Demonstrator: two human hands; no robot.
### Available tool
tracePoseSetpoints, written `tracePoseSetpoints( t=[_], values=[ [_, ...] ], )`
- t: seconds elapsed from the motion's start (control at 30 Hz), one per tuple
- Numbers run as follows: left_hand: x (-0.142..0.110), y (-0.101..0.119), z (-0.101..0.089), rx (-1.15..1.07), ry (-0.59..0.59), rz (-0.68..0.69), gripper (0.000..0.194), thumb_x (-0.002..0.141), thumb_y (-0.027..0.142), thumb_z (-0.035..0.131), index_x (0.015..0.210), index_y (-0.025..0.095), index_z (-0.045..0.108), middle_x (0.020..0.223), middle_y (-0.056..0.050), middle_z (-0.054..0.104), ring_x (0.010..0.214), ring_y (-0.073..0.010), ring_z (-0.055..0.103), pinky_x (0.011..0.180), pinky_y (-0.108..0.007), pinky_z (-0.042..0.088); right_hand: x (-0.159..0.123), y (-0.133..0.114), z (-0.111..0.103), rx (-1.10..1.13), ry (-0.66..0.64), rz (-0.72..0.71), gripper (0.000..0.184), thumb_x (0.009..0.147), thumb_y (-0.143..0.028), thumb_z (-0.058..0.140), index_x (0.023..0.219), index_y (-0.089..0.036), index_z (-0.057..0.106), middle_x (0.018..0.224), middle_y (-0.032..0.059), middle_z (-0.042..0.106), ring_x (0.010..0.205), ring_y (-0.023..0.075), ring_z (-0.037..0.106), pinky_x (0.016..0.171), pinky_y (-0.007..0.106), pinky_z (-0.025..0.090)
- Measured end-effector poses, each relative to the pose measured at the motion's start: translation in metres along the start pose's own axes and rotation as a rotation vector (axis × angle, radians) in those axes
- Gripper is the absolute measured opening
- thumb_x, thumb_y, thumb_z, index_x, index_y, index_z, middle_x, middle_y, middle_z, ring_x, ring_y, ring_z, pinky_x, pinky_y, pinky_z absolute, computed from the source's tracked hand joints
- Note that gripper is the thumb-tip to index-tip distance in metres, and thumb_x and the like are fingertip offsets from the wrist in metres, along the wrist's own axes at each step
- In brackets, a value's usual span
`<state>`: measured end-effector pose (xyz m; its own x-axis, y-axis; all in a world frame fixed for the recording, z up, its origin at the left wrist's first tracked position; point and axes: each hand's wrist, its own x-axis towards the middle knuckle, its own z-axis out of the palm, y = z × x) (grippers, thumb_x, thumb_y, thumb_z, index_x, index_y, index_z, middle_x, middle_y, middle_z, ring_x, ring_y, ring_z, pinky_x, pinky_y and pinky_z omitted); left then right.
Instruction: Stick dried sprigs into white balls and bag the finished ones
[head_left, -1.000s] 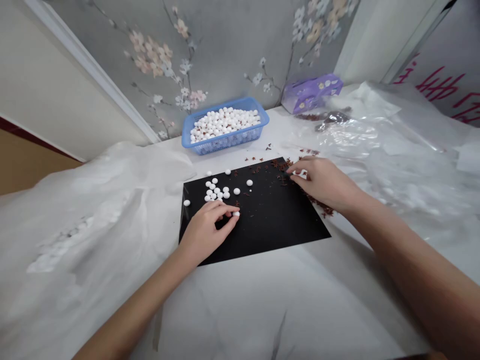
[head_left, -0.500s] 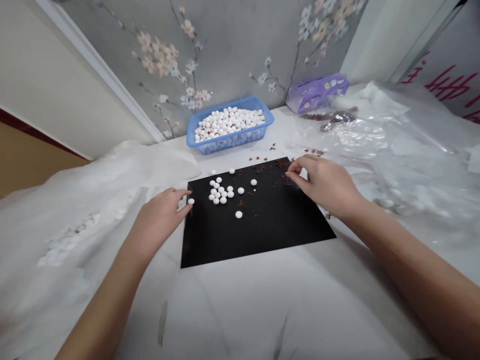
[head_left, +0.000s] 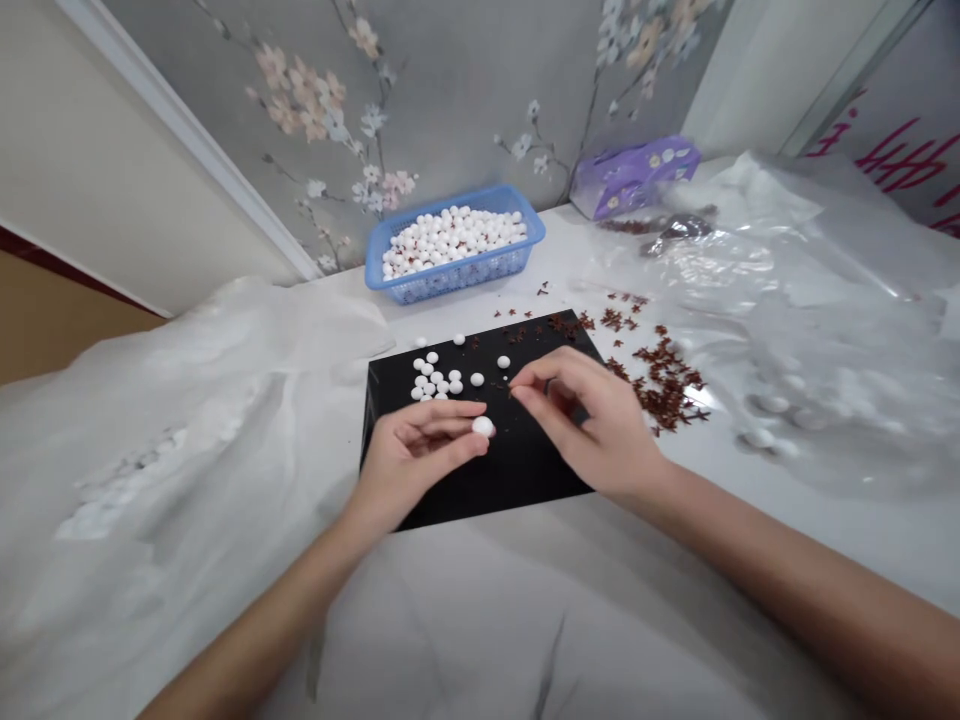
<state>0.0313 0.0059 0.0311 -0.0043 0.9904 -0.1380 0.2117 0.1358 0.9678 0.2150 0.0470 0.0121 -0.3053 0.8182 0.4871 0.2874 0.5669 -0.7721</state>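
Note:
A black mat [head_left: 525, 460] lies on the white marble table. My left hand [head_left: 412, 460] rests on its near left part and pinches a small white ball [head_left: 483, 426] between thumb and fingertips. Just to the right, my right hand [head_left: 592, 420] is pinched at the fingertips on a tiny dark red piece that I can barely make out, close to the ball. Several more white balls [head_left: 439, 378] sit loose on the mat's far left. Small dark red star-shaped pieces [head_left: 664, 375] are scattered off the mat's right edge.
A blue basket [head_left: 525, 245] full of white balls stands at the back by the flowered wall. A purple tissue pack [head_left: 634, 175] lies at the back right. Crumpled clear plastic bags [head_left: 787, 290] cover the right side, and white plastic sheeting [head_left: 172, 420] covers the left.
My left hand came back from the mat's left edge and picked up the lone white ball. My right hand moved from the mat's far right corner in towards the ball.

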Motion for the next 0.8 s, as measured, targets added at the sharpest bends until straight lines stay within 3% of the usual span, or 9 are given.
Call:
tracePoseSetpoints(
  t=[0.1,0.2,0.37,0.57,0.8],
  values=[
    [-0.006,-0.019,0.013,-0.191,0.031,-0.046,0.019,0.068,0.028,0.073,0.085,0.020,0.068,0.077,-0.001,0.072,0.068,-0.0128,0.066,0.070,-0.023,0.053,-0.007,0.000,0.008,0.065,-0.041,0.017,0.009,0.088,-0.024,0.047,0.083,-0.020,0.054,0.077,0.0021,0.055,0.057,0.0099,0.047,0.051,0.023,0.039],
    [-0.006,-0.030,0.015,-0.255,0.028,-0.055,0.010,0.070,0.025,0.071,0.078,0.019,0.067,0.075,0.000,0.071,0.068,-0.0106,0.065,0.069,-0.020,0.052,-0.010,0.000,0.012,0.086,-0.058,0.023,0.009,0.088,-0.023,0.046,0.084,-0.021,0.054,0.077,0.0019,0.054,0.057,0.0096,0.047,0.051,0.023,0.040],
    [-0.006,-0.030,0.013,-0.283,-0.044,-0.021,0.008,0.071,0.021,0.071,0.079,0.019,0.068,0.073,0.001,0.070,0.068,-0.0101,0.065,0.067,-0.019,0.053,-0.014,0.000,0.014,0.120,-0.081,0.001,0.008,0.089,-0.021,0.046,0.086,-0.020,0.053,0.078,0.0013,0.053,0.054,0.0076,0.045,0.050,0.021,0.040],
    [-0.007,-0.029,0.014,-0.311,-0.046,-0.015,0.005,0.072,0.018,0.070,0.076,0.019,0.067,0.072,0.002,0.070,0.066,-0.0085,0.065,0.067,-0.018,0.053,-0.016,0.001,0.015,0.085,-0.157,-0.022,0.009,0.089,-0.019,0.044,0.086,-0.020,0.052,0.080,0.0018,0.055,0.057,0.0079,0.049,0.050,0.020,0.040],
    [-0.007,-0.029,0.014,-0.359,-0.047,-0.017,0.003,0.071,0.019,0.071,0.073,0.018,0.068,0.069,0.004,0.069,0.062,-0.0071,0.064,0.063,-0.015,0.052,-0.013,0.003,0.010,0.037,-0.210,-0.151,0.010,0.086,-0.015,0.046,0.094,-0.019,0.052,0.087,0.0032,0.057,0.064,0.0082,0.053,0.050,0.018,0.040]
  ],
)
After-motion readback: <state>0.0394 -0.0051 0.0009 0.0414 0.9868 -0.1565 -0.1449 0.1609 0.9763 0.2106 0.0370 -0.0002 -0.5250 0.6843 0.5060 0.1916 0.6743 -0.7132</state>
